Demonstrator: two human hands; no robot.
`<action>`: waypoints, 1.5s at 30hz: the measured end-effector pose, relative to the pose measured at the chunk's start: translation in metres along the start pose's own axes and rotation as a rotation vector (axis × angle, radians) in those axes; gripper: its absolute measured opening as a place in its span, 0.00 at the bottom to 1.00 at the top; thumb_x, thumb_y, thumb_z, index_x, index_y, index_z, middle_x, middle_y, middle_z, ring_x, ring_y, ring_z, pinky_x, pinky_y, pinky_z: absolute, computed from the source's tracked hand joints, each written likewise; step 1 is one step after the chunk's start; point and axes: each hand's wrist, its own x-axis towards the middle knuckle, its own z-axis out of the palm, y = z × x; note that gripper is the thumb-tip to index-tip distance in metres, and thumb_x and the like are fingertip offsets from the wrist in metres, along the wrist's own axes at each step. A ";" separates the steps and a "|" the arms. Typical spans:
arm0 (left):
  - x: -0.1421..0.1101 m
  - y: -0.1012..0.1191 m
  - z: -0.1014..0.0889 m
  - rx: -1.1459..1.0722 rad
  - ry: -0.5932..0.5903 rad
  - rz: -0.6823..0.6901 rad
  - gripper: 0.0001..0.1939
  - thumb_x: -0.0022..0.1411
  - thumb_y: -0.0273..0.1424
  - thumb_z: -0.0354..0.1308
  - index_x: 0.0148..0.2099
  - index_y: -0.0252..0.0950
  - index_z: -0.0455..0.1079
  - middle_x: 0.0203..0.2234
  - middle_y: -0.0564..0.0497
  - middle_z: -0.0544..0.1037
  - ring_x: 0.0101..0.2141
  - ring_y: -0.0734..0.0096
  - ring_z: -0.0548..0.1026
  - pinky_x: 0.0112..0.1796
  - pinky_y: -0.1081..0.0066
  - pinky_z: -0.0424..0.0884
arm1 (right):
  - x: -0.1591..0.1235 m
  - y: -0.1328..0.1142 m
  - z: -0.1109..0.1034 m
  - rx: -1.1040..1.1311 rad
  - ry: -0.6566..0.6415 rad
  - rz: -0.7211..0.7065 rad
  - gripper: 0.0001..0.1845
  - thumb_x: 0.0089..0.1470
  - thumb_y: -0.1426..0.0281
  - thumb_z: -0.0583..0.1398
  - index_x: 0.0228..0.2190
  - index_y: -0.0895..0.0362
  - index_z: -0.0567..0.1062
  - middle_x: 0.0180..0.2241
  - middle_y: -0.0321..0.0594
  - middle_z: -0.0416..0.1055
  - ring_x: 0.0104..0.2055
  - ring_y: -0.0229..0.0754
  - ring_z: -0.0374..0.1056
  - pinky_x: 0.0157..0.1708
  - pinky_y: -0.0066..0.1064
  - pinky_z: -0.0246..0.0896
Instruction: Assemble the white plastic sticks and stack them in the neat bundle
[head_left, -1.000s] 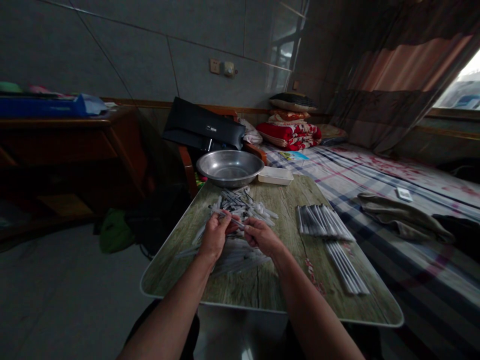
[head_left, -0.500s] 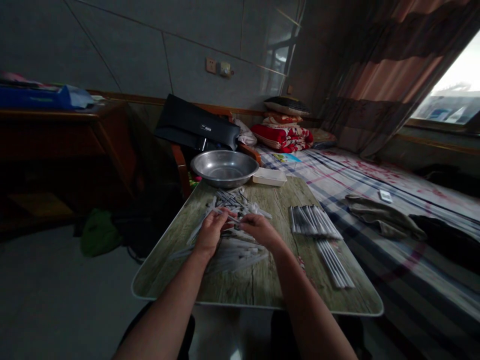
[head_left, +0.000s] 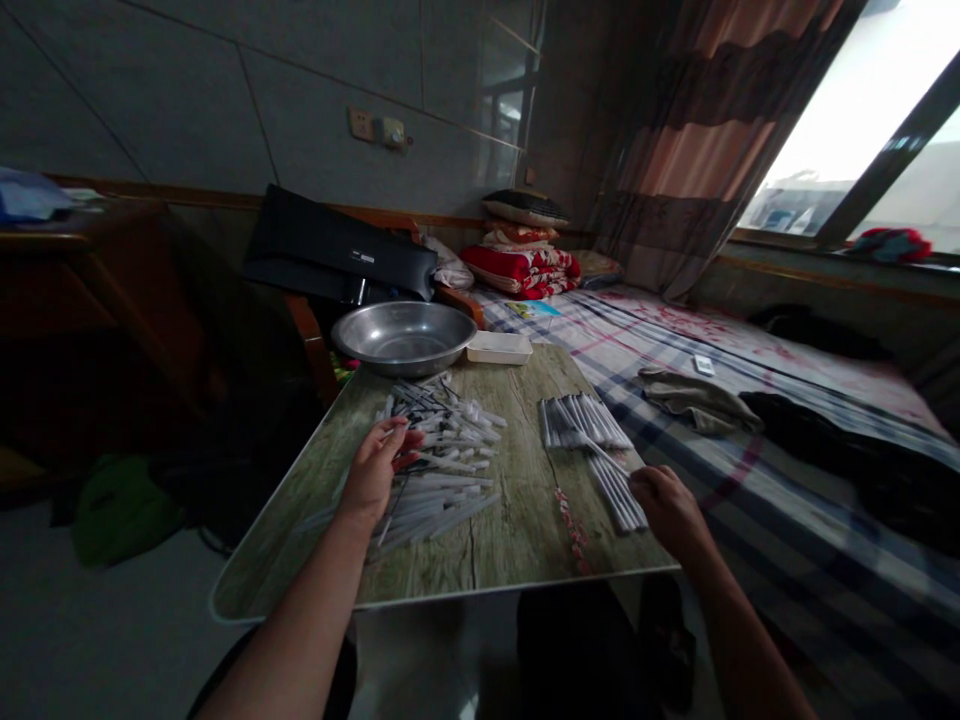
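on the wood-print table (head_left: 517,530), the left hand (head_left: 373,472) sits half-curled at the left edge of a loose heap of thin plastic tubes (head_left: 448,462); i cannot tell whether it grips anything. the right hand (head_left: 666,507) closes on one tube (head_left: 609,455) near the table's right edge, just beside neat rows of tubes (head_left: 579,422).

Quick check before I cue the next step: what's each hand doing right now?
Left hand: partly open over the pile of plastic tubes, nothing visibly held.
Right hand: closed, apparently holding a thin plastic tube.
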 end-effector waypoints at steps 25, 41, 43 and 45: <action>0.008 -0.008 -0.009 0.006 0.037 0.016 0.23 0.46 0.39 0.68 0.43 0.36 0.69 0.28 0.49 0.80 0.32 0.65 0.78 0.30 0.71 0.72 | -0.018 0.060 0.021 -0.230 -0.087 0.209 0.20 0.53 0.57 0.51 0.33 0.56 0.77 0.32 0.45 0.76 0.33 0.46 0.72 0.35 0.33 0.63; 0.009 0.002 -0.006 -0.084 0.176 0.059 0.20 0.45 0.37 0.66 0.40 0.36 0.68 0.26 0.52 0.78 0.30 0.69 0.77 0.27 0.74 0.71 | -0.005 -0.087 0.073 0.019 -0.229 -0.334 0.11 0.56 0.64 0.58 0.39 0.54 0.75 0.41 0.46 0.71 0.44 0.49 0.67 0.46 0.40 0.62; 0.010 0.002 -0.006 -0.094 0.189 0.051 0.19 0.45 0.36 0.66 0.40 0.36 0.68 0.26 0.52 0.78 0.30 0.69 0.77 0.27 0.75 0.71 | 0.010 -0.117 0.088 0.038 -0.340 -0.411 0.09 0.55 0.68 0.59 0.38 0.55 0.75 0.40 0.46 0.72 0.45 0.47 0.67 0.47 0.38 0.60; 0.011 0.001 -0.005 -0.099 0.199 0.044 0.20 0.45 0.36 0.66 0.40 0.36 0.68 0.27 0.52 0.78 0.30 0.70 0.77 0.27 0.75 0.70 | 0.028 -0.140 0.103 0.007 -0.413 -0.435 0.09 0.56 0.70 0.57 0.37 0.57 0.77 0.39 0.47 0.73 0.45 0.47 0.67 0.47 0.36 0.58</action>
